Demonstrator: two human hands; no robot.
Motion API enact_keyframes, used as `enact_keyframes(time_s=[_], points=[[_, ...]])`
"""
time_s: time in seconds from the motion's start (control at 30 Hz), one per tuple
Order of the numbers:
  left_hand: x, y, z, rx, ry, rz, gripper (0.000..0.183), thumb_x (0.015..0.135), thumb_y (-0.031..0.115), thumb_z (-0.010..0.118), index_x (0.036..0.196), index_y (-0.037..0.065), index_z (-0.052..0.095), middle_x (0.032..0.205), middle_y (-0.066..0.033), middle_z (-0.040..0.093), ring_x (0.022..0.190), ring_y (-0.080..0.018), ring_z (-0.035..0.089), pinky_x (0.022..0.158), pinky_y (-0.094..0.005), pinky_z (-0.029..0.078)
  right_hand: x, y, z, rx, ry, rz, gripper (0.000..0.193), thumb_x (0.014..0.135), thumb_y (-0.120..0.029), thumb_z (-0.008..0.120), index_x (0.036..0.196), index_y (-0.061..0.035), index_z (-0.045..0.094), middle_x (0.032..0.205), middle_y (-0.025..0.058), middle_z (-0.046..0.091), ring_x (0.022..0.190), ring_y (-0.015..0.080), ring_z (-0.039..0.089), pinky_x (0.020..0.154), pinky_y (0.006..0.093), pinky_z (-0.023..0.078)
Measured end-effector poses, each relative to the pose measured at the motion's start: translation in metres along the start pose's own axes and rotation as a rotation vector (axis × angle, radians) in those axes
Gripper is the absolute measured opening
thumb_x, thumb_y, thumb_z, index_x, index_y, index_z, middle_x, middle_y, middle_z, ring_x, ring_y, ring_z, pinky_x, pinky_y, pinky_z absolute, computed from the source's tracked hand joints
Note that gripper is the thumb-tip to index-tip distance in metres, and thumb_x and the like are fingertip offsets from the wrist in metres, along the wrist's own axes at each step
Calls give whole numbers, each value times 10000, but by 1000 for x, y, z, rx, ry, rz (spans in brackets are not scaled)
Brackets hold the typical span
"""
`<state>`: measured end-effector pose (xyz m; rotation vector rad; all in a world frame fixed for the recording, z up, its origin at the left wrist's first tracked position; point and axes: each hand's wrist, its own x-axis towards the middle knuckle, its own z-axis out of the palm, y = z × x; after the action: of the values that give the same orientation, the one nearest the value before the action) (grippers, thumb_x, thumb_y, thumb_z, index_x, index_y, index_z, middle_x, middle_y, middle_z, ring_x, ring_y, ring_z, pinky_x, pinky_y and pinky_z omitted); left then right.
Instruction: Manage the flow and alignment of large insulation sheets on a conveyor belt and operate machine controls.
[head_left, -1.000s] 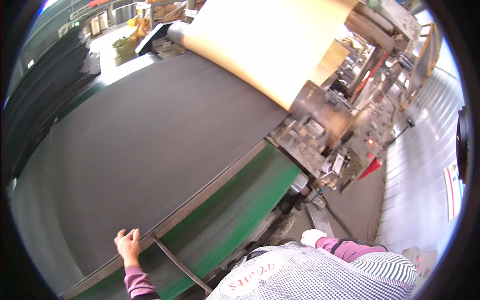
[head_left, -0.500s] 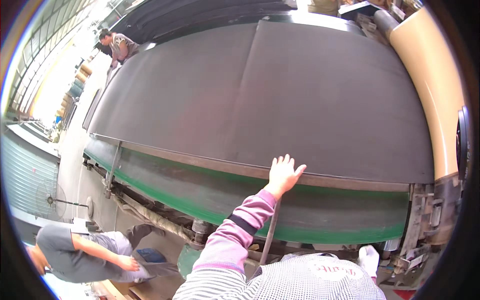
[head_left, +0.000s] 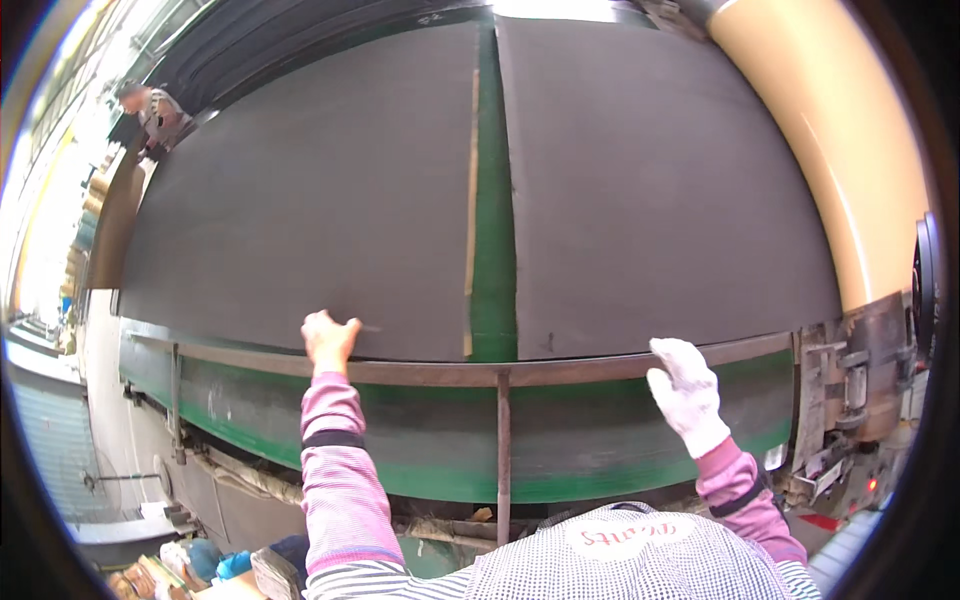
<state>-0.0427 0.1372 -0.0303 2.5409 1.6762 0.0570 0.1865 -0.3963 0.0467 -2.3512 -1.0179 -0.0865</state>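
Two wide dark grey sheets lie side by side on a green conveyor belt [head_left: 493,200]: a left sheet [head_left: 300,190] and a right sheet [head_left: 660,190]. A strip of green shows between them, and a thin tan edge runs along the left sheet. My bare left hand [head_left: 330,340] is at the left sheet's near edge, fingers apart; whether it presses down I cannot tell. In a white glove, my right hand [head_left: 690,392] is over the metal rail [head_left: 420,373] near the right sheet's front edge, thumb apart, holding nothing.
A large tan roller [head_left: 825,130] stands at the right above metal brackets [head_left: 850,385]. An upright post [head_left: 503,455] supports the rail in front of me. Another person [head_left: 158,118] is at the far left end. Piled items [head_left: 210,565] lie at lower left.
A gap has opened between the sheets. My left hand has moved left along the near edge, and my gloved right hand has risen into view. The co-worker at lower left is out of view.
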Motion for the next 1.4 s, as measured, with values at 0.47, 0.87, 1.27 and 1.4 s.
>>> enact_keyframes(time_s=[0.47, 0.87, 1.27, 1.4], points=[[-75, 94, 4, -587, -178, 603, 336, 847, 288, 765, 1052, 23, 739, 1052, -140, 704, 947, -271, 686, 861, -384, 551, 82, 26, 25, -183, -420, 400, 489, 875, -301, 697, 1315, -113, 593, 1155, 135, 600, 1113, 331, 608, 937, 462, 523], [-27, -36, 14, -298, -33, 672, 128, 877, 115, 664, 950, 14, 692, 962, -148, 661, 921, -319, 644, 851, -409, 524, 42, 173, -64, -229, -236, 527, 531, 837, -227, 683, 1346, -120, 580, 1178, 147, 599, 1159, 338, 579, 982, 456, 487], [-129, 157, -38, 169, -560, 848, 472, 1023, 491, 494, 1427, 264, 583, 1563, -255, 377, 1318, -625, 395, 1084, -579, 424, -52, 128, -96, -324, 200, 413, 391, 928, -240, 651, 1304, -132, 647, 1361, 130, 616, 1279, 303, 569, 1057, 407, 492], [-168, 218, -30, 48, -494, 854, 507, 898, 505, 644, 1303, 203, 685, 1454, -323, 476, 1275, -611, 467, 1065, -534, 460, -119, 85, -88, -198, 108, 447, 367, 943, -256, 629, 1289, -135, 650, 1320, 116, 640, 1242, 298, 597, 1020, 404, 519]])
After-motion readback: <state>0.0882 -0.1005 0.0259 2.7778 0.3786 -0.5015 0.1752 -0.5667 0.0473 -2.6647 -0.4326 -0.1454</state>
